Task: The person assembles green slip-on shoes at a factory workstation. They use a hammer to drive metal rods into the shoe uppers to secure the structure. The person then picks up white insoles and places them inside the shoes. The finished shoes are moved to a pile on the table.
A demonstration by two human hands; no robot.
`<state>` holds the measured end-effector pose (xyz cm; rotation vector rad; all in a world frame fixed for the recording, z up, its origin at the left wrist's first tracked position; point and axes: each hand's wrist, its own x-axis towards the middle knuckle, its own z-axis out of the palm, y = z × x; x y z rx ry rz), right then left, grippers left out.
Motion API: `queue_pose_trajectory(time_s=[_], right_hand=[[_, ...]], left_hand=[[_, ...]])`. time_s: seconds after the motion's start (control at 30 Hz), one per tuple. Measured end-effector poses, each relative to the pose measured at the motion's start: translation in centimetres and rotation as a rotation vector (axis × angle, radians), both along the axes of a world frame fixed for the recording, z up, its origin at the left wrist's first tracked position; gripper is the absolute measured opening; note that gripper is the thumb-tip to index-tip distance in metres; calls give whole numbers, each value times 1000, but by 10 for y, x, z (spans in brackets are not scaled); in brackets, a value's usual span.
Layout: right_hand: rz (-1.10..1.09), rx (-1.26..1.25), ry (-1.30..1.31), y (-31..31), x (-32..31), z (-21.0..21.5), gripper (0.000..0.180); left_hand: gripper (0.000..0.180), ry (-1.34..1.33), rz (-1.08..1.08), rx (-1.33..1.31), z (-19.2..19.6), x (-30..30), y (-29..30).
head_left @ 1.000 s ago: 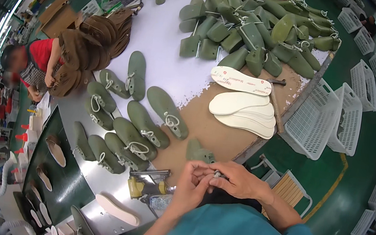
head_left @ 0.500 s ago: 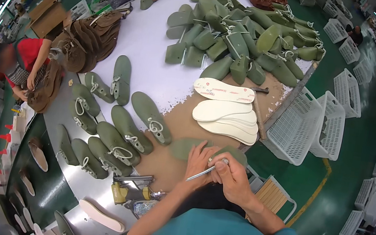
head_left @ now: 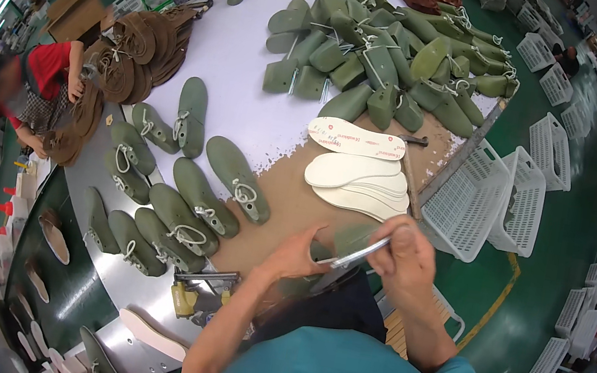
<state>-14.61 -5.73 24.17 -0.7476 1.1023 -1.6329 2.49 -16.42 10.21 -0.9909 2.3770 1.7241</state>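
Close to my body at the table's near edge, my left hand [head_left: 294,254] is curled around a green shoe last [head_left: 352,238], its thumb and forefinger against the last. My right hand [head_left: 408,261] grips a thin silver metal rod [head_left: 363,253], which slants down and left across the last. The rod's lower tip lies beside my left thumb; whether it touches the last cannot be made out. Part of the last is blurred and hidden by my hands. Just beyond my hands lies a stack of cream insoles [head_left: 358,178], its top one printed in red.
A hammer [head_left: 413,165] lies right of the insoles. Several corded green lasts [head_left: 190,120] stand at left; a large pile of lasts [head_left: 379,60] fills the far right. White crates [head_left: 468,204] stand on the floor. Two co-workers are across and left, near brown shoe uppers [head_left: 133,54].
My right hand has moved up and right with the metal rod. My left hand has shifted slightly left, its thumb and forefinger spread wider on the last.
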Motion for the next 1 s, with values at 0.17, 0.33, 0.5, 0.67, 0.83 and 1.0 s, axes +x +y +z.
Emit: queue_pose_trajectory(time_s=[0.17, 0.33, 0.5, 0.67, 0.83, 1.0], right_hand=[[43, 155, -49, 1, 36, -33, 40], [101, 125, 86, 2, 50, -29, 38], [-59, 176, 29, 14, 14, 0, 36], [-46, 47, 33, 38, 8, -10, 29], [-44, 247, 192, 32, -1, -31, 17], [-3, 352, 525, 27, 0, -58, 14]], left_hand=[[96, 264, 57, -91, -46, 7, 34], [65, 432, 188, -339, -58, -16, 63], [54, 386, 344, -379, -86, -10, 59], [56, 287, 320, -596, -79, 0, 62], [55, 104, 417, -569, -95, 9, 71], [55, 32, 473, -564, -102, 14, 77]])
